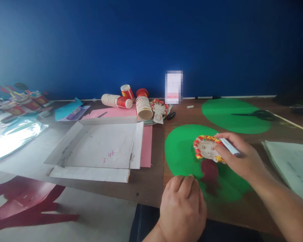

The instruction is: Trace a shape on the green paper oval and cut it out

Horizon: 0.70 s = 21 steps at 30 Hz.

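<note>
A green paper circle (181,151) lies on the brown table in front of me. On it rests a small paper doll (207,148) with a face and a red and yellow fringe, its dark red body below. My right hand (238,156) is closed around a white glue stick (229,146) and touches the doll's head. My left hand (183,205) rests at the near edge of the green circle, fingers curled and pressing the paper down.
A second green circle (234,116) with black scissors (257,115) lies behind. A flattened white cardboard tray (101,148) on pink paper (146,144) sits left. Paper cups (143,107) and another doll (159,111) stand at the back. White sheets (293,164) lie right.
</note>
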### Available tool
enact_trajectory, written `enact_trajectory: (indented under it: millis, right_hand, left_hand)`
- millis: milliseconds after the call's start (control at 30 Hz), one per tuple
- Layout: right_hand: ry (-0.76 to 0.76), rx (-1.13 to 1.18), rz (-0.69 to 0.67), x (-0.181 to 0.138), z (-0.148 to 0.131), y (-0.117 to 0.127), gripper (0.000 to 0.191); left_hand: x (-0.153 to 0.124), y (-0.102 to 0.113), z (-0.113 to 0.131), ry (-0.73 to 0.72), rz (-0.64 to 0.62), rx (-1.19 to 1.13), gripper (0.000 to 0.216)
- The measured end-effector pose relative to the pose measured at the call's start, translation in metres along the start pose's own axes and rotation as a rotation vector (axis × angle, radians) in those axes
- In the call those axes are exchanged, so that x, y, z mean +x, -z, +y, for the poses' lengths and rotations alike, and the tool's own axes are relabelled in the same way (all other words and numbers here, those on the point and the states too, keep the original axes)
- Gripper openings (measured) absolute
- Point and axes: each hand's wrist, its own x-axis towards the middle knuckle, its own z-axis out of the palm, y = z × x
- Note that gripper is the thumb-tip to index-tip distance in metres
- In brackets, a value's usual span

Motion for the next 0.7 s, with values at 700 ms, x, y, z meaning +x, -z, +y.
enact_trajectory:
  millis: [700]
  right_hand:
    - [0.128, 0.024, 0.424, -0.063, -0.019, 0.025, 0.038]
  left_hand:
    - [0.0, -0.004, -0.004, -0.042, 0.033, -0.006, 0.027]
